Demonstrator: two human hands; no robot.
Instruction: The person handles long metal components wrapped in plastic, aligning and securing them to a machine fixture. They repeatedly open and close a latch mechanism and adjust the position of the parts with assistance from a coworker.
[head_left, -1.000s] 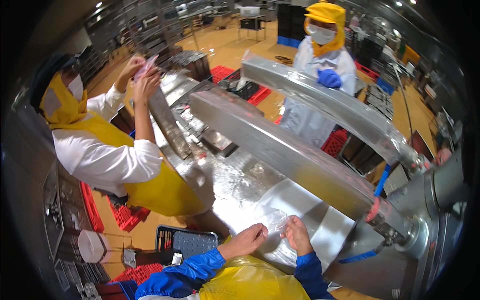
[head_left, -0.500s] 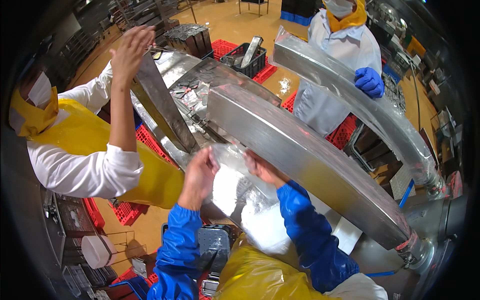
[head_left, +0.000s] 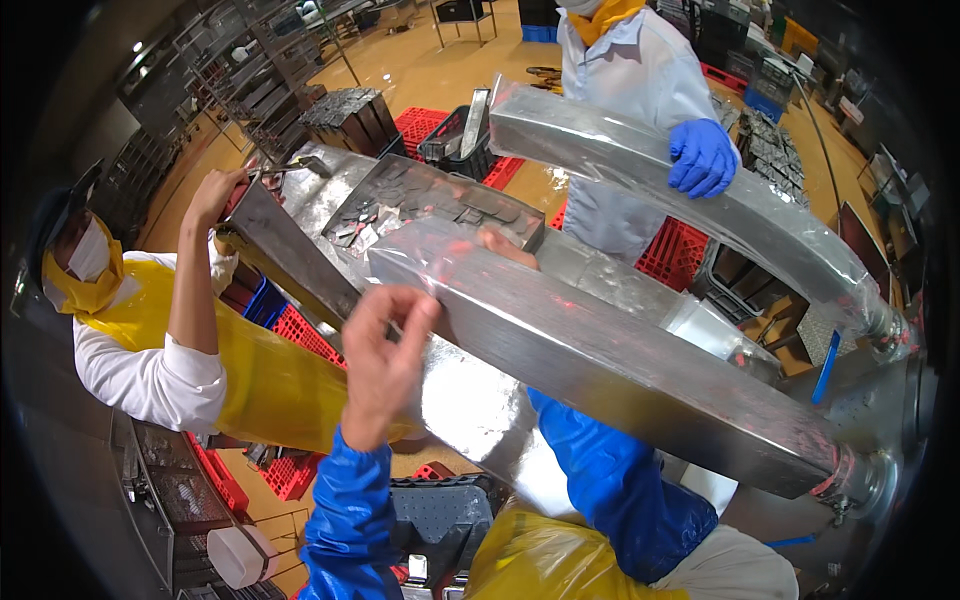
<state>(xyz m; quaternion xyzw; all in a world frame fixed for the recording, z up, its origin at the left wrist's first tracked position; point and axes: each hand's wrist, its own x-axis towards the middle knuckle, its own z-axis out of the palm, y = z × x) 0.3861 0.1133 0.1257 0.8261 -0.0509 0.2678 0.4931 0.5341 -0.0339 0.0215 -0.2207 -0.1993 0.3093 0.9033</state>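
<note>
A long rectangular metal tube (head_left: 600, 340) slants across the view from a round pipe fitting at the lower right. Clear plastic film (head_left: 420, 245) covers its free end. Beside that end is my left hand (head_left: 383, 355), thumb and fingers curled together at the film's near edge. My right hand (head_left: 507, 248) reaches round to the far side of the tube; only a part shows above the top edge, and most of its fingers are hidden.
At left, a co-worker in a yellow apron holds a long metal box (head_left: 290, 235). Another's blue-gloved hand (head_left: 702, 158) rests on a second film-covered tube (head_left: 590, 135). Beyond lies a metal tray (head_left: 440, 185) of dark plates. Red crates (head_left: 675, 250) stand on the floor.
The clear film, held before the tube between my hands, is now over the tube's end. My right hand has gone to the far side. The left co-worker's raised hand has lowered onto the metal box.
</note>
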